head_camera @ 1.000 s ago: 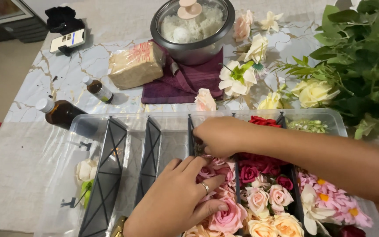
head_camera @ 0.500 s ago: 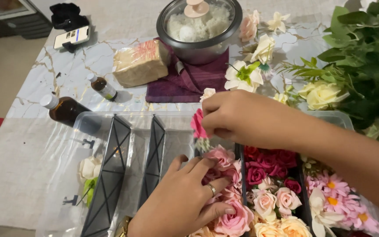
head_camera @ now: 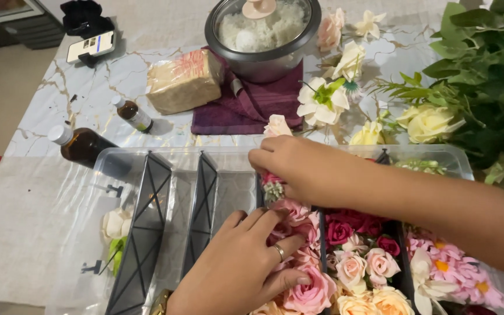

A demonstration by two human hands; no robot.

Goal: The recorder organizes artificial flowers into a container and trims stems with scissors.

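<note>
The marble-patterned surface carries everything, with a pale cloth over its near left part. Along its right edge lies a mass of green foliage. Across the near edge sits a clear plastic organizer box, split by dark dividers into long compartments; the two compartments left of centre are mostly bare, and the far-left one holds a cream flower. The centre compartment is packed with pink roses, the next one to the right with red roses and peach ones, and the right-hand one with pink daisies.

At the far edge a metal pot with a glass lid stands on a purple towel; left of it lies a wrapped tan block. Loose white and cream flowers lie between the pot and the foliage.

The right hand reaches in from the right over the far end of the centre compartment, its grip pinched shut on a small pink flower with a greenish base. The left hand, ring on one finger, rests flat and open on the pink roses, holding nothing.

Near the left edge lie a brown bottle and a smaller bottle, with a phone at the far left corner.
</note>
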